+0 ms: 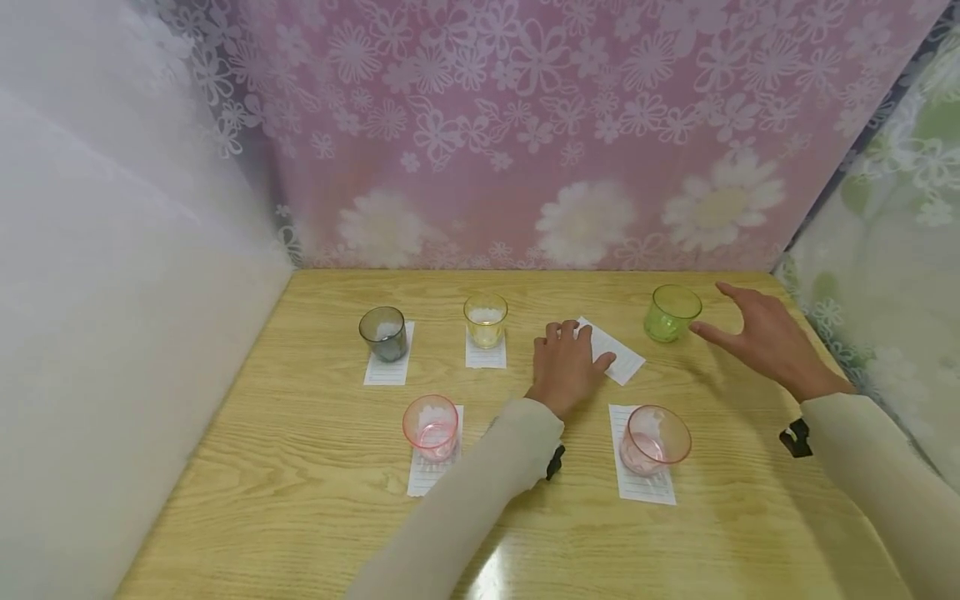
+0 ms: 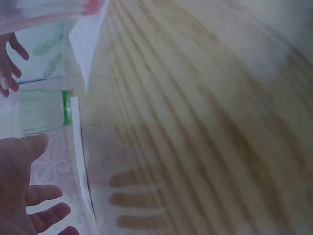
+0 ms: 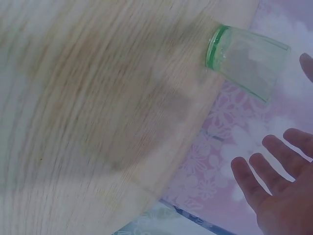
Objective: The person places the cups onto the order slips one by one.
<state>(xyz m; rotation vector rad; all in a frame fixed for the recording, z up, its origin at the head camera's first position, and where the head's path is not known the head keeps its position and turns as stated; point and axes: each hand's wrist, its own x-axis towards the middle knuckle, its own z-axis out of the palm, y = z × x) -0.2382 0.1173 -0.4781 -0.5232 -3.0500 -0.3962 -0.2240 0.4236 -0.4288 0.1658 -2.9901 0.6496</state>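
Observation:
My left hand (image 1: 566, 371) hovers over the table beside a lined paper slip (image 1: 617, 354) that lies askew. In the head view its fingertips overlap the slip's left edge. Its fingers (image 2: 48, 213) are spread in the left wrist view, their shadows falling on the wood, and they hold nothing. To the right of a green glass cup (image 1: 672, 315), my right hand (image 1: 772, 343) is raised with thumb and fingers apart. A gap separates the fingers (image 3: 250, 178) from that cup in the right wrist view. The green cup stands upright on bare wood with no slip under it.
A grey cup (image 1: 384, 333), a yellow cup (image 1: 486, 321), a pink cup (image 1: 432, 429) and another pink cup (image 1: 652, 442) each stand on paper slips, with white material in them. Flowered cloth (image 1: 465, 208) borders the wooden table (image 1: 300, 467) behind; more cloth hangs at both sides.

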